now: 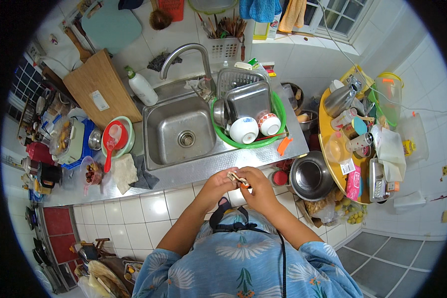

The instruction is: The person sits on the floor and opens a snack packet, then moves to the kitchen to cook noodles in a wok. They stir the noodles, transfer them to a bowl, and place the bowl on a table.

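Note:
In the middle of the head view, my left hand (pixel 220 183) and my right hand (pixel 256 184) meet in front of the sink counter's edge. Between their fingers is a small crumpled item (pixel 238 179) with pale, dark and orange parts; the fingers cover much of it, and its kind is unclear. Ahead of my hands lies an empty stainless steel sink (pixel 180 128) under a curved faucet (pixel 186 46). A green basin (pixel 279 111) right of the sink holds two upturned bowls, one of them a blue-patterned white bowl (pixel 243 130), and metal trays.
A wooden cutting board (pixel 100 89), a white bottle (pixel 143 87), a red ladle (pixel 110 158) and a beige cloth (pixel 124 173) are on the counter's left. An orange peeler-like item (pixel 284 145) lies near its right end. A crowded yellow table (pixel 326 149) stands right, beside a metal basin (pixel 310 175).

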Tool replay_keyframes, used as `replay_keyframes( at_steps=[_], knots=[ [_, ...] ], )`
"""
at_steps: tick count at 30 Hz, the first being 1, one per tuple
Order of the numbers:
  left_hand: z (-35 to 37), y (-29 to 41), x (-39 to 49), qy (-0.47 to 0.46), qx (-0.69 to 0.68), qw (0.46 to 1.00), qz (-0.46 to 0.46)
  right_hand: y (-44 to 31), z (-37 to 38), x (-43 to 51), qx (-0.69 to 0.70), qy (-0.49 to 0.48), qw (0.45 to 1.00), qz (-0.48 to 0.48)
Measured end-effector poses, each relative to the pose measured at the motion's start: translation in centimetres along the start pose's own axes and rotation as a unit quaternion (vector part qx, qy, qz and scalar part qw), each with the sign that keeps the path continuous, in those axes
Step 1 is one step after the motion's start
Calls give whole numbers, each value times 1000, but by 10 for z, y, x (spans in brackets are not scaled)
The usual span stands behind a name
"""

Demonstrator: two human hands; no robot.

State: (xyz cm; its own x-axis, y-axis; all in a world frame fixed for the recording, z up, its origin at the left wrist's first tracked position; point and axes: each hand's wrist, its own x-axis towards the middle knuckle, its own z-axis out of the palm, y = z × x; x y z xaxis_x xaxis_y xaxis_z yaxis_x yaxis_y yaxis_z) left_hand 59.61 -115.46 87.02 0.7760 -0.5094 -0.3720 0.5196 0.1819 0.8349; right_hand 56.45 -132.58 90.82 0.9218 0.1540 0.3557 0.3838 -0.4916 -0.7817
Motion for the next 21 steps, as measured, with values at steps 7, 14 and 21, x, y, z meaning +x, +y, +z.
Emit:
replay_keyframes(
  at_steps=[7,14,21],
  knots=[
    [2,17,-10,97,503,851,120,14,6,-7,250,-22,938,241],
    [20,11,0,176,494,838,150,4,2,-3,-37,-12,997,66],
    [-1,-16,25,118,31,993,1,7,23,-15,-101,16,994,-46]
  ],
)
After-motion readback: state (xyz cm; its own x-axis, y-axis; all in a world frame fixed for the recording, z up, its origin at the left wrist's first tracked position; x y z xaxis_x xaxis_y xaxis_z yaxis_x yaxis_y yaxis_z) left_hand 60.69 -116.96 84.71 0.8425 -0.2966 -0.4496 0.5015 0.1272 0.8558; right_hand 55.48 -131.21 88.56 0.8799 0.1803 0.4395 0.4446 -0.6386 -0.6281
